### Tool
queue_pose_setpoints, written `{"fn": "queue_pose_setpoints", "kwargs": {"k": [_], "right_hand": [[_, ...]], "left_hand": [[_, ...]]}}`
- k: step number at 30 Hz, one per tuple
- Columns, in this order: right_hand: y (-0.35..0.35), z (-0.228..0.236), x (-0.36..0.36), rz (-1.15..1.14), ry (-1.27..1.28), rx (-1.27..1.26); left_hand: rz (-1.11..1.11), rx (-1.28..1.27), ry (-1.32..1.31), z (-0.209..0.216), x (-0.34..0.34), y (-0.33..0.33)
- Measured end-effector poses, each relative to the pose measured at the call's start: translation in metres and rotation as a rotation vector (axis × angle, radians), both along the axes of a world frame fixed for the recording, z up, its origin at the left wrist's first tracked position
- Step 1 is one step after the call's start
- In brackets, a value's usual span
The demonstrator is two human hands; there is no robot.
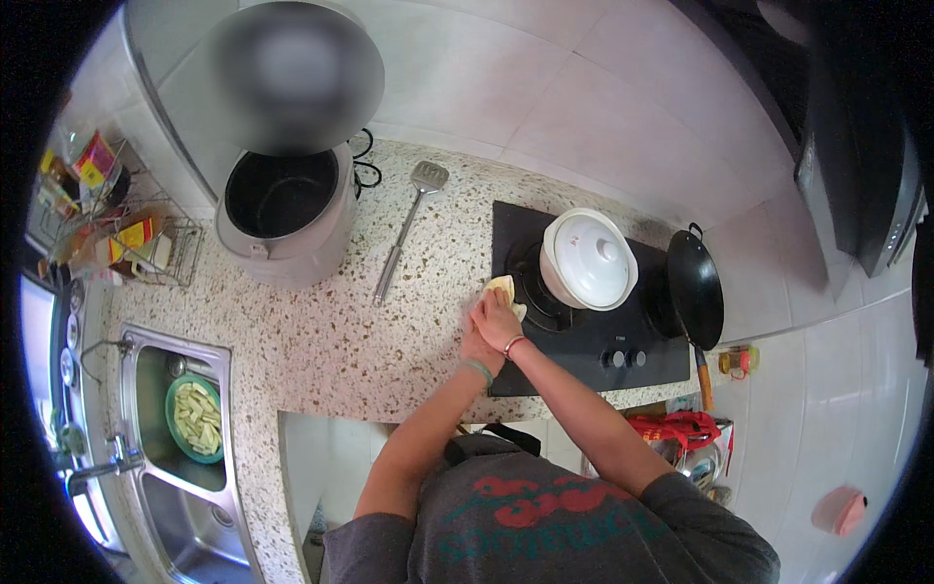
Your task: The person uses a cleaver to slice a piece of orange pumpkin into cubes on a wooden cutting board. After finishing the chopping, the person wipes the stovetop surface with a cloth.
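My two hands meet at the left edge of the black gas hob. A pale yellow cloth lies crumpled under them, partly over that edge. With fingers closed over the cloth, my right hand presses it down. Close against it, partly covered by the right hand, is my left hand; its fingers are hidden. On the hob stands a white lidded pot, just right of the cloth.
A slotted metal spatula lies on the speckled counter. Behind it stands an open rice cooker. A black wok leans at the hob's right. In the left sink sits a green bowl of cut pale pieces.
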State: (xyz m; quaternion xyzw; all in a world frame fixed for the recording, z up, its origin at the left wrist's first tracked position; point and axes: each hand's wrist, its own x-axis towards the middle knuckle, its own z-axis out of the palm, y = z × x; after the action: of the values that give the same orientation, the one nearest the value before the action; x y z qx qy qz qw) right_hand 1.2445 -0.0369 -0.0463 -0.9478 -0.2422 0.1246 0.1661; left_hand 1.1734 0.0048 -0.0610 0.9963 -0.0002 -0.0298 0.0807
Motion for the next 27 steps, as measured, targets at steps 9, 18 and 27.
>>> {"fn": "queue_pose_setpoints", "kwargs": {"k": [9,18,27], "right_hand": [[0.066,0.017,0.02,-0.222,0.172,-0.184],[0.104,0.007,0.057,-0.454,0.169,-0.16],[0.127,-0.004,0.109,-0.682,0.123,-0.195]], "left_hand": [[0.608,-3.216,0.055,-0.025,0.041,0.046],[0.557,-3.172,0.238,-0.042,0.079,0.08],[0.656,-3.007,0.409,-0.02,0.12,0.11]]}}
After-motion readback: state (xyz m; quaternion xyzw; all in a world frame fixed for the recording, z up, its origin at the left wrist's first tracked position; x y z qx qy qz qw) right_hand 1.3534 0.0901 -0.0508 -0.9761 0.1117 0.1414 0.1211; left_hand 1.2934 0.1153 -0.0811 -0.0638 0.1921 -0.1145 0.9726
